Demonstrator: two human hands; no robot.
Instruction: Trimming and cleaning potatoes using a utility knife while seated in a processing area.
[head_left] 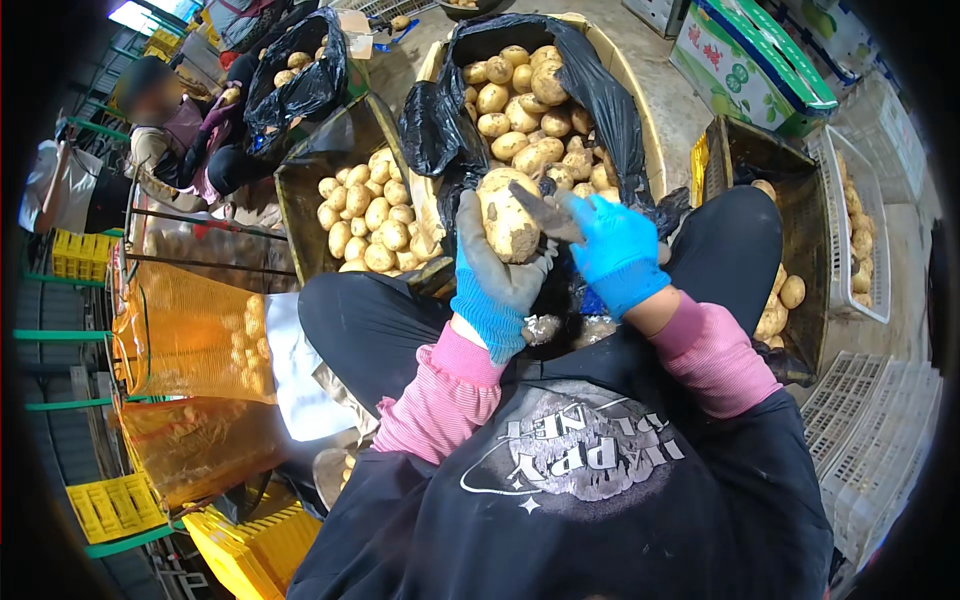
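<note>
l. hand [490, 285]: lg. potato [507, 225] gripped, fingers curled round it.
r. hand [615, 250]: poised at potato's r. side; contact/grip can't be told.
step: single potato being worked, apparently.
next: steady l. grip prob. needed.
black-lined box [605, 100]: filled w/ potatoes [537, 155], just beyond.

Pink-sleeved, the left forearm [450, 385] and right forearm [720, 360] angle inward, a strip of bare wrist showing on each. The gloved left hand [490, 270] is cupped in a grip, thumb pointing away from the body. The gloved right hand [612, 245] shows its back, close beside the left; its fingertips are unclear. Both legs [370, 310] spread, knees bent
</note>
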